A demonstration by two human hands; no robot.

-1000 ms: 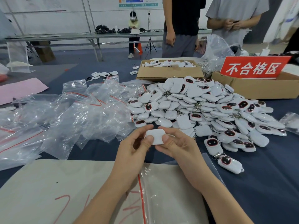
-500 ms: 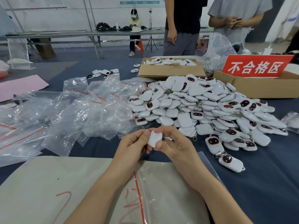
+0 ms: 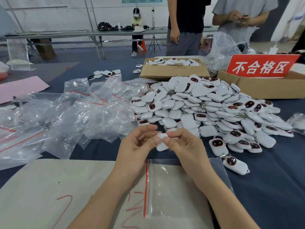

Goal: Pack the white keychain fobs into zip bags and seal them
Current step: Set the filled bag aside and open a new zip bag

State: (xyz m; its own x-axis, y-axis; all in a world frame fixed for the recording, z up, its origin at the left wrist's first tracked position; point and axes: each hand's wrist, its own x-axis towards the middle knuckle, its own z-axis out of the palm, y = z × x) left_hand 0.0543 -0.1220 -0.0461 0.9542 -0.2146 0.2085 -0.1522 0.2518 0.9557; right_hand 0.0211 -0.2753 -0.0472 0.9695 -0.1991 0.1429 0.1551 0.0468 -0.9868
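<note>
Both my hands hold one white keychain fob (image 3: 161,142) just above the table's middle. My left hand (image 3: 140,144) pinches its left side with thumb and fingers, and my right hand (image 3: 184,146) pinches its right side. The fob is tilted, with its white back towards me. Under my forearms lies a flat clear zip bag (image 3: 173,187) with a red seal line, on a beige sheet (image 3: 49,187). A big heap of white fobs (image 3: 206,106) with dark faces rises behind my hands. Empty zip bags (image 3: 74,113) are piled to the left.
A cardboard box of fobs (image 3: 173,70) stands at the back. Another box with a red sign (image 3: 262,66) is at the right rear. Two people stand beyond the table. A pink sheet (image 3: 19,88) lies at far left. Loose fobs (image 3: 234,164) lie near my right forearm.
The fob has been turned in my fingers from lying flat and level to tilted on end. Both hands stay in nearly the same place.
</note>
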